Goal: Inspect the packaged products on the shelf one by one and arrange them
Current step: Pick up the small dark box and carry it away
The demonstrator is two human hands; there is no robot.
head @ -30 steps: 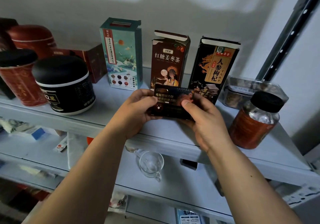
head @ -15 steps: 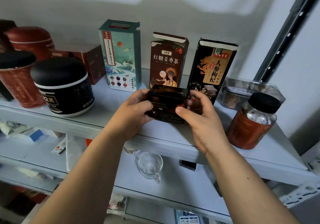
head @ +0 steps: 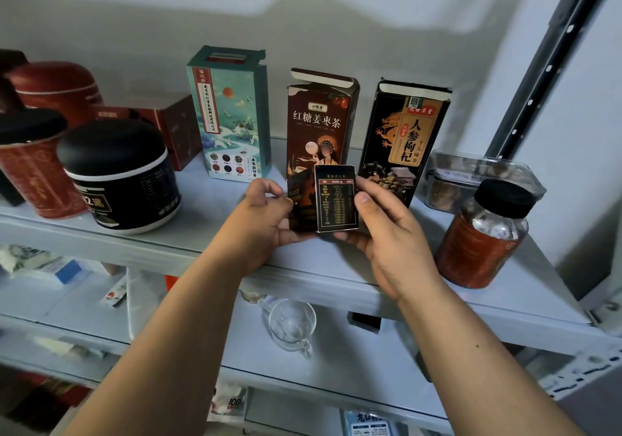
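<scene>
I hold a small dark box (head: 331, 200) upright above the front of the grey shelf (head: 323, 267), its narrow side with a printed table facing me. My left hand (head: 266, 220) grips its left face and my right hand (head: 383, 230) grips its right edge, thumb on the front. Behind it three tall cartons stand in a row: a teal box (head: 230, 112), a brown box (head: 319, 119) and a black box with a gold dragon (head: 404, 132).
Left on the shelf stand a black-lidded jar (head: 121, 179), a red cup-shaped jar (head: 32, 166), a red round tin (head: 55, 88) and a dark red box (head: 171, 125). Right: an amber jar (head: 484, 233) and a clear tub (head: 471, 176). A glass cup (head: 292, 328) sits on the lower shelf.
Both hands have turned the small box from lying sideways with its front toward me to standing upright with its narrow printed side toward me.
</scene>
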